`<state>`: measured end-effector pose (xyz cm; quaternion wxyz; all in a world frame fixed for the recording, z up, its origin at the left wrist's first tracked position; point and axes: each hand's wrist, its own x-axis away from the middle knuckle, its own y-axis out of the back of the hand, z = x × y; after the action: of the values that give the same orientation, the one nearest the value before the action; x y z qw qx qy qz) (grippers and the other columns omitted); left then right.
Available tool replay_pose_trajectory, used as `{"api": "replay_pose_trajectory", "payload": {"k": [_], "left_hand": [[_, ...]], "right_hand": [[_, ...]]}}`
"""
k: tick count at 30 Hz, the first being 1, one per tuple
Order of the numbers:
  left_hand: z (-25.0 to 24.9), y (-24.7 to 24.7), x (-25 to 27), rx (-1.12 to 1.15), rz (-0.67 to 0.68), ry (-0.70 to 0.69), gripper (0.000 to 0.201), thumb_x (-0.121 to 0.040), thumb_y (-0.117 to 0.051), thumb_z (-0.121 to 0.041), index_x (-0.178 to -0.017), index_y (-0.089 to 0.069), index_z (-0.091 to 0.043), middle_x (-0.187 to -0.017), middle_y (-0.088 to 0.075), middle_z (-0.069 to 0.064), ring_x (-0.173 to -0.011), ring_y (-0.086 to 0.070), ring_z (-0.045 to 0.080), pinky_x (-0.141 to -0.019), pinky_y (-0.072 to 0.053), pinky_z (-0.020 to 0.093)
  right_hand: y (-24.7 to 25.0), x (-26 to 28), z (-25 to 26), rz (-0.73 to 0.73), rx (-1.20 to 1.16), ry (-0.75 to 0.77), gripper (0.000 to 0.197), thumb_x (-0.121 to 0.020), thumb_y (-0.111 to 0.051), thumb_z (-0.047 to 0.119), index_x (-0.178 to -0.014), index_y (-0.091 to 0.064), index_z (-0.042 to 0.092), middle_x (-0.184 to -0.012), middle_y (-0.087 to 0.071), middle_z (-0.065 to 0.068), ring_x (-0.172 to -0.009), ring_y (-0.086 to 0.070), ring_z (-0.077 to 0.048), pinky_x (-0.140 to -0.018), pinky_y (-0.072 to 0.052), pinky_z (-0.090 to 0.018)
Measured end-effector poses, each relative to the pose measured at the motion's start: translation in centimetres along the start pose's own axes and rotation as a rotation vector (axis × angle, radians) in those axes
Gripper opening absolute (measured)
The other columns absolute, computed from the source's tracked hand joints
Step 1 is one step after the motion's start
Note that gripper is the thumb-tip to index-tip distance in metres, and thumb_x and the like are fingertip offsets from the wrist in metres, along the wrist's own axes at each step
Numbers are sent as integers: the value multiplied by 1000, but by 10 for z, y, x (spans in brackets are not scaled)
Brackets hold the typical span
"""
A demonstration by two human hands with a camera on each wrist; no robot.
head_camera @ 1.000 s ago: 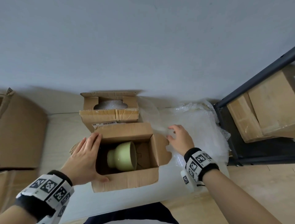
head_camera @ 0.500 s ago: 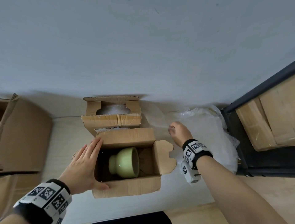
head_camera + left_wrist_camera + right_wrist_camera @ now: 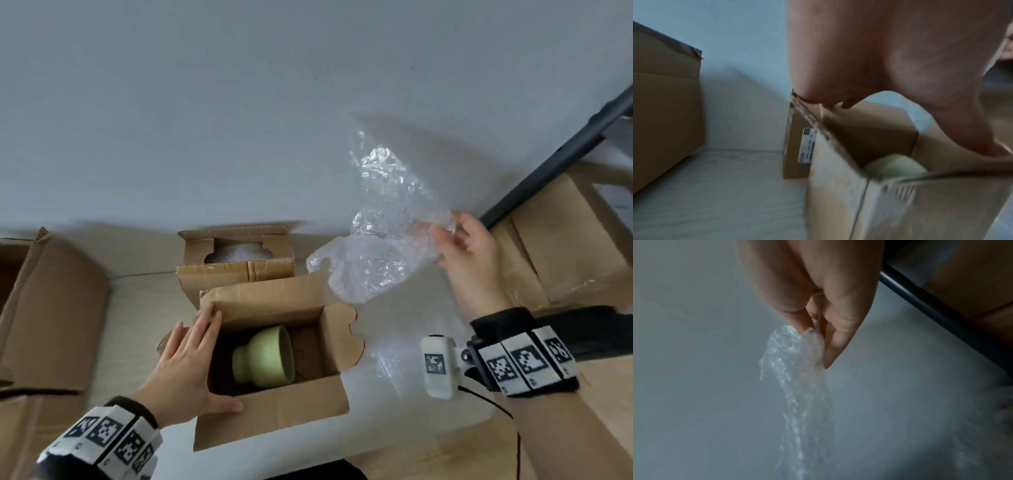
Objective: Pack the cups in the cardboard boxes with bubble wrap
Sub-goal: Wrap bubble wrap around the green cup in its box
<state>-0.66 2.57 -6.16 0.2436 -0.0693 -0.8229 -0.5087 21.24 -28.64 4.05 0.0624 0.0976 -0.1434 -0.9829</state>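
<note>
Left hand (image 3: 186, 373) flat, fingers (image 3: 202, 330) straight, pressing the left wall of the open box (image 3: 274, 407). Green cup (image 3: 265, 354) lies on its side inside the box. Right hand (image 3: 469, 253) raised, fingers (image 3: 840, 331) pinching a bubble wrap sheet (image 3: 380, 222) up and right of the box. Second box (image 3: 236, 263) just behind, wrap inside.

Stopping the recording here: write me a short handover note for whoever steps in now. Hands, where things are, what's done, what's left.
Left hand: flat, fingers straight, steadying the left wall of the open brown cardboard box.
Right hand: pinching a crumpled clear sheet of bubble wrap, raised to the right of the box.
Pale green ceramic cup: lying on its side inside that box, no wrap around it.
Second cardboard box behind: bubble wrap shows through its top opening.
Done: cup is boxed.
Left: pad the cup with the wrap, fold the flaps.
</note>
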Motion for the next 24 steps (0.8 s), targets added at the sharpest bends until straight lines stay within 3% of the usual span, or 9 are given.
{"api": "replay_pose_trajectory", "payload": {"k": [4,7,10,13,15,18,20,22,24], "left_hand": [[-30,30,4,261,-160,-112,116,-57,-45,-83,-145,17,-37,-154,22,-15,-140,20,14,-118,2,43],[-52,63,5,725,-265,-140,100,-67,-52,-77,-148,-9,-39,-156,-5,-19,-144,-5,3,-119,-12,39],[-73,90,0,906,-299,-230,103,-65,-60,-70,-149,-14,-35,-151,-19,-23,-136,-17,-8,-114,-16,28],[-85,107,-2,969,-187,-281,82,-71,-70,-60,-140,-39,-29,-138,-50,-16,-127,-44,0,-108,-32,31],[-83,110,1,1109,-97,-261,51,-74,-73,-46,-119,-61,-25,-115,-69,-7,-107,-63,9,-96,-47,34],[-73,109,4,1382,9,-165,37,-77,-72,-28,-111,-66,-13,-98,-73,7,-85,-71,21,-65,-57,31],[-64,110,6,1451,41,-94,30,-77,-67,-24,-102,-68,-8,-73,-73,7,-57,-68,15,-47,-52,23],[-51,111,6,1498,112,-38,30,-76,-65,-24,-99,-73,-7,-83,-74,11,-59,-69,18,-48,-54,27],[-39,109,8,1532,176,-37,28,-79,-64,-24,-103,-74,-12,-100,-72,12,-71,-71,21,-56,-56,30]], "right_hand": [[1,4,43,15,-198,-13,23,-94,-56,12,-117,-57,14,-108,-72,-4,-103,-67,-23,-90,-52,-50],[-6,8,67,55,-371,-26,25,-95,-52,5,-119,-54,8,-107,-71,-7,-102,-68,-25,-85,-56,-42],[-16,10,83,126,-478,-70,19,-95,-50,5,-114,-52,9,-109,-70,-10,-105,-66,-28,-72,-56,-38],[-26,15,91,190,-518,-104,18,-96,-49,5,-112,-52,11,-109,-69,-12,-106,-65,-32,-61,-57,-33],[-31,20,91,212,-515,-108,32,-94,-50,5,-126,-50,9,-108,-69,-11,-107,-65,-32,-76,-57,-40],[-34,28,85,272,-448,-85,46,-84,-58,12,-129,-51,20,-110,-69,-9,-107,-65,-29,-91,-44,-51],[-36,34,79,309,-324,-15,38,-86,-59,9,-120,-57,26,-109,-70,-4,-104,-67,-22,-82,-52,-38],[-38,39,75,323,-131,103,34,-90,-56,1,-105,-63,31,-101,-72,9,-88,-68,-7,-67,-56,-24],[-41,44,72,352,84,254,48,-89,-53,-11,-101,-65,34,-92,-69,20,-76,-62,0,-64,-52,-23]]}}
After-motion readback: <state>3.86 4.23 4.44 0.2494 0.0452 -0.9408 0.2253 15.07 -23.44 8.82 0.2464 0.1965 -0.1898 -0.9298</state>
